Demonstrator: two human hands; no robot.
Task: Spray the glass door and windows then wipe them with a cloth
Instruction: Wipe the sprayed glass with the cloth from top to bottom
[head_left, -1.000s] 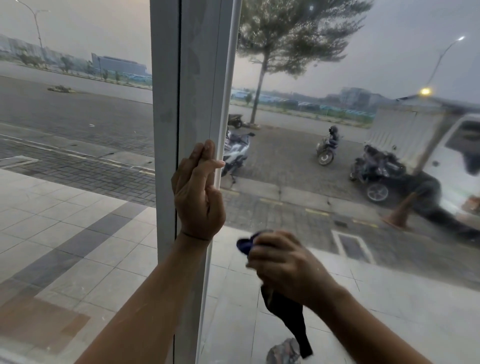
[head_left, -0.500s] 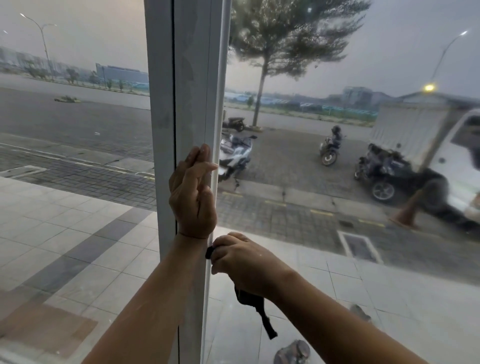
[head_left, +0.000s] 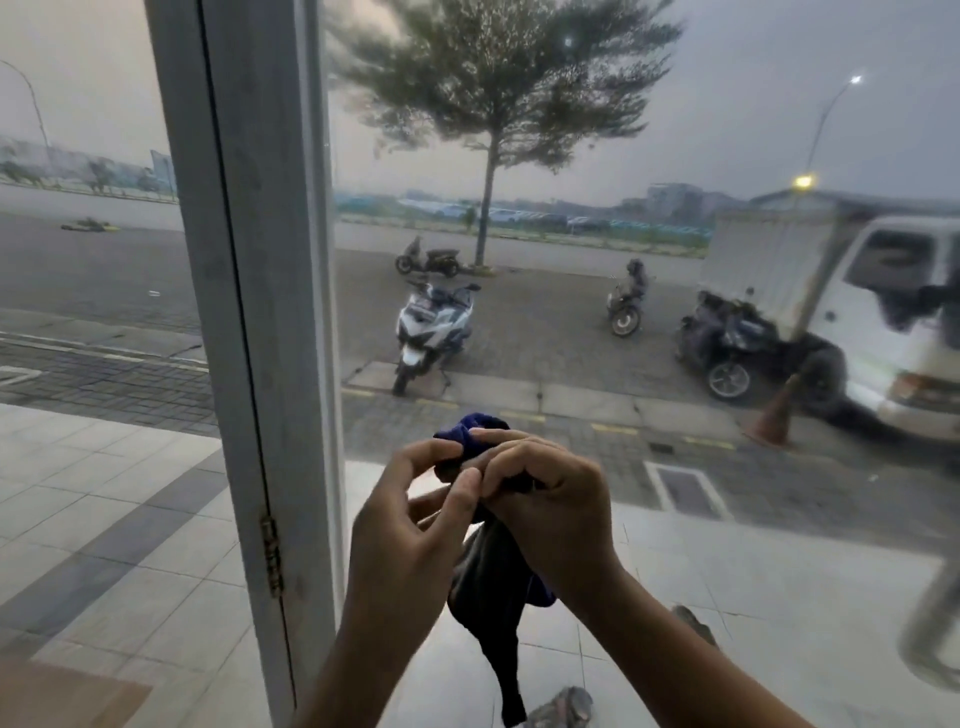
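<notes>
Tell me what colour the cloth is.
Dark blue cloth, plain, its hanging end looking almost black; head view shows it best.

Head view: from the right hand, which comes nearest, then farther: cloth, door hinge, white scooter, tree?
1. Cloth, gripped in the right hand.
2. Door hinge, low to its left.
3. White scooter, parked outside.
4. Tree, behind the scooter.

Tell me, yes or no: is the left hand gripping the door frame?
No. The left hand pinches the dark cloth together with the right hand, apart from the door frame.
</notes>
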